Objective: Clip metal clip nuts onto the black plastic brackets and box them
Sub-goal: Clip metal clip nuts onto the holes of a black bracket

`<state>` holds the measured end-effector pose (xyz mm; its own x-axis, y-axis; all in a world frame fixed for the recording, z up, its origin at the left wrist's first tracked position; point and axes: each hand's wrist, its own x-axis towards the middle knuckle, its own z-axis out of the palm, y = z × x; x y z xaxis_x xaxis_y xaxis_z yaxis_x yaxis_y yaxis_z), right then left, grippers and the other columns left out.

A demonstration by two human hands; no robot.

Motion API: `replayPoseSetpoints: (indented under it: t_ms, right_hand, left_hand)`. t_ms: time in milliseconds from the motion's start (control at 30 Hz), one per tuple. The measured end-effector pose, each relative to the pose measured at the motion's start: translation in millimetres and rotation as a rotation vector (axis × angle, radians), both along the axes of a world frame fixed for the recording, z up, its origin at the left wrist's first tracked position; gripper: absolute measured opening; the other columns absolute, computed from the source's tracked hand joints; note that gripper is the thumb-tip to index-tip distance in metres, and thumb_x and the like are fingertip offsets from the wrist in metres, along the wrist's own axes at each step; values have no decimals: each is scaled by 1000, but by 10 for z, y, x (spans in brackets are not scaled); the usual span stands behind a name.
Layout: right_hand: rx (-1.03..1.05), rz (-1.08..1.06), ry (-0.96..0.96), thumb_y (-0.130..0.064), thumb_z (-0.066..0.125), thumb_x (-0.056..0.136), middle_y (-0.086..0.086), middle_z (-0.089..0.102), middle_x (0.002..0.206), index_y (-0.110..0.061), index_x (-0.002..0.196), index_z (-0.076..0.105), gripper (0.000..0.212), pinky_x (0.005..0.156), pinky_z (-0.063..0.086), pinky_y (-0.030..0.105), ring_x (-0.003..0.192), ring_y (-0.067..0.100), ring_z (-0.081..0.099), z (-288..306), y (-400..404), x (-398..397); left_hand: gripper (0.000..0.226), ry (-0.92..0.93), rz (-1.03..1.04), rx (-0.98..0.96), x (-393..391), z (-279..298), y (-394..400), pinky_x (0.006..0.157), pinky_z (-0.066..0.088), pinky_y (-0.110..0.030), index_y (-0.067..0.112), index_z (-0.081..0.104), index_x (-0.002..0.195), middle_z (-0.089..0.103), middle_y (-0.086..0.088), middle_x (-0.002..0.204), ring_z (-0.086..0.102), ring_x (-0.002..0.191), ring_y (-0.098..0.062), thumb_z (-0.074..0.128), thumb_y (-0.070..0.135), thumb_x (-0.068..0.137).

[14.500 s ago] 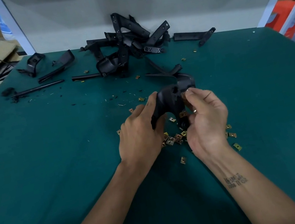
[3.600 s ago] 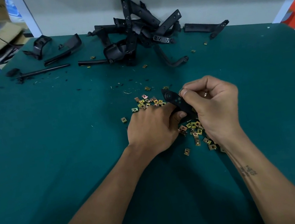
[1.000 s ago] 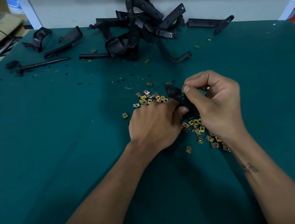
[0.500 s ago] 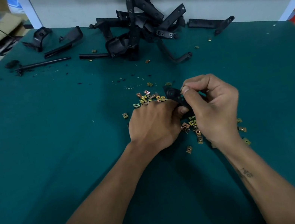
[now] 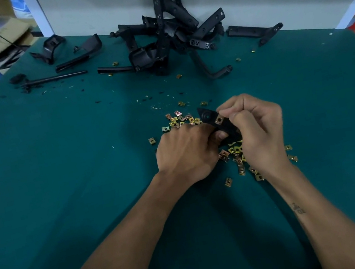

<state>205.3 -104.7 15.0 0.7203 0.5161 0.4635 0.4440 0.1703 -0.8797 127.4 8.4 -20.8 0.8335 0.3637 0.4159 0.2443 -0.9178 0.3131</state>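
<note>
My left hand [image 5: 187,154] grips the near end of a small black plastic bracket [image 5: 207,116] at the middle of the green table. A brass clip nut [image 5: 218,120] sits on the bracket's edge, and my right hand [image 5: 257,129] pinches it there with curled fingers. Several loose clip nuts [image 5: 237,155] lie under and around both hands, with another cluster [image 5: 177,121] just beyond my left knuckles. The bracket's lower part is hidden between my hands.
A tangled pile of black brackets [image 5: 169,38] lies at the table's back edge against the white wall. Single brackets [image 5: 79,54] and a thin black rod [image 5: 55,78] lie at the back left, one long bracket [image 5: 255,31] at back right. Cardboard and a blue frame stand off the left edge.
My right hand's fingers have shifted along the bracket, and the brass clip nut now shows on its edge. My left hand keeps its grip in the same place.
</note>
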Motion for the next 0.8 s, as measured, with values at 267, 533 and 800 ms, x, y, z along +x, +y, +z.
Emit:
replayPoseSetpoints:
  t_ms: [267,533,800]
  right_hand:
    - [-190,97,95,-13,42,81,9,74,87,-12,75,67,26,68,50,30,83,19,67,81,-75,174]
    - [5,-155,15,-15,49,97,-4,73,106,-14,128,58,32,71,55,30,79,21,68,5,-58,9]
    - [-383,-48,116,-37,53,99,-17,66,71,-31,107,57,11,58,44,24,59,6,60,-253,-524,-680]
  left_hand:
    - [54,-3,8,-35,-8,1,-7,55,27,-34,24,65,90,38,6,59,54,60,-35,26,61,96]
    - [44,-228,187,-292,-2,136,100,56,33,-38,19,54,78,67,-14,77,57,71,-45,36,53,99]
    - [29,-251,34,-1228,167,471,-487,70,46,-45,6,62,81,69,-15,74,64,70,-31,54,29,96]
